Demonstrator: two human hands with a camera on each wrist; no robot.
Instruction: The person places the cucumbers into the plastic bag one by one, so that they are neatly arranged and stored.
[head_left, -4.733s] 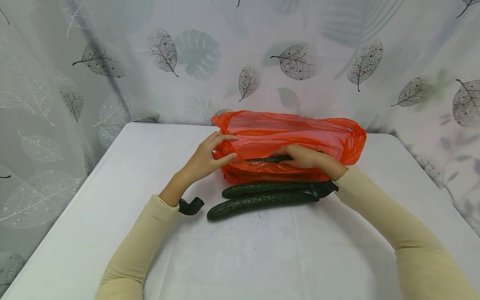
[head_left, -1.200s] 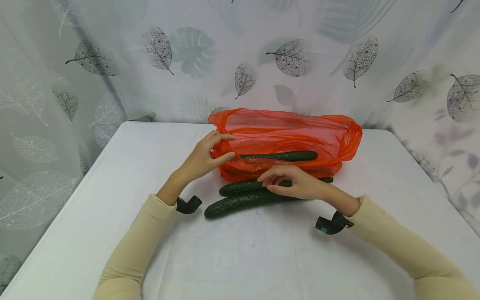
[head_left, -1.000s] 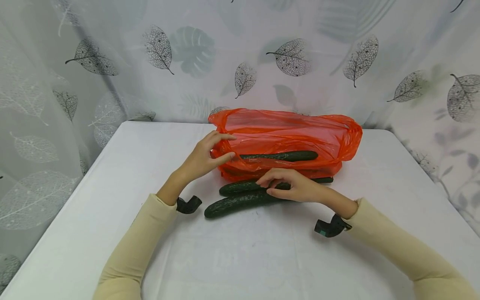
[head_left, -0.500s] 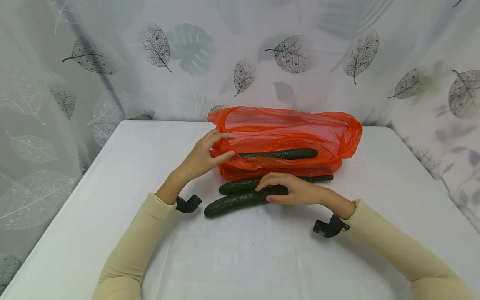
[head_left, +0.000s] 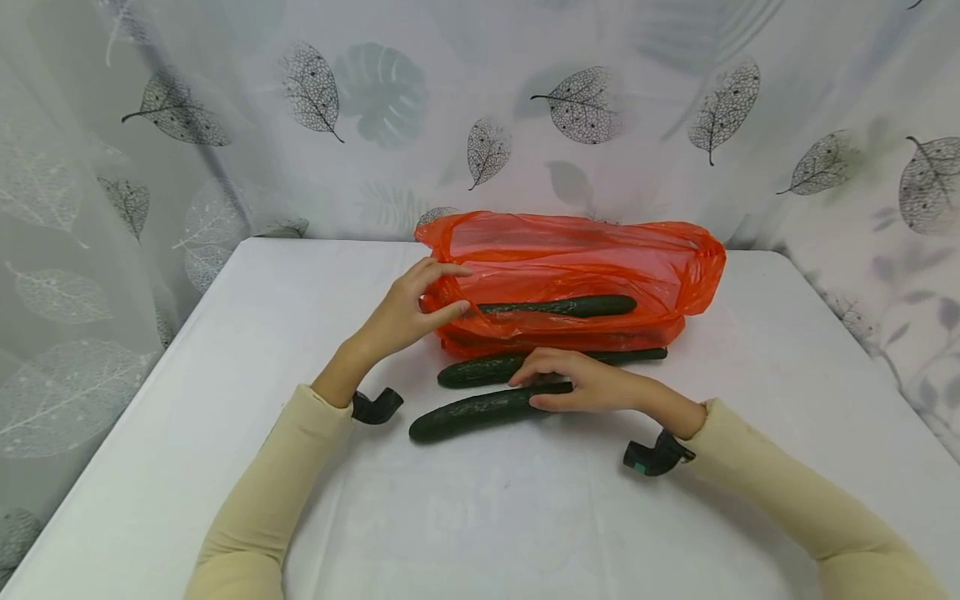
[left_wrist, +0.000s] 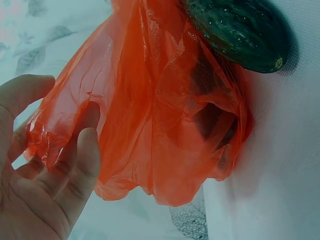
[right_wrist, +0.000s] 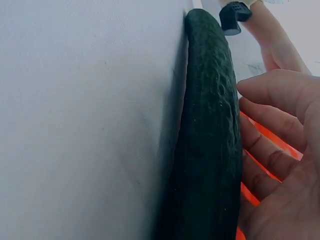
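My left hand (head_left: 405,310) rests at the left end of a red plastic bag (head_left: 615,258), thumb and forefinger spread apart. In the left wrist view, its fingers (left_wrist: 82,160) touch the thin film without closing tightly round it. One cucumber (head_left: 592,307) lies in the bag's mouth. Two more lie on the table in front: a far cucumber (head_left: 480,371) along the bag and a near cucumber (head_left: 472,414). My right hand (head_left: 585,383) holds the near cucumber by its right part, fingers on the far side, thumb towards me. That cucumber's right end is hidden under the hand.
A white cloth covers the table (head_left: 450,517). Behind it hangs a curtain (head_left: 420,100) printed with leaves. Black wrist cameras (head_left: 377,407) jut out below both wrists.
Earlier my right hand was in the bag; it came out and moved down onto the near cucumber. That cucumber has shifted slightly towards me, opening a gap between the two. The left hand stays put.
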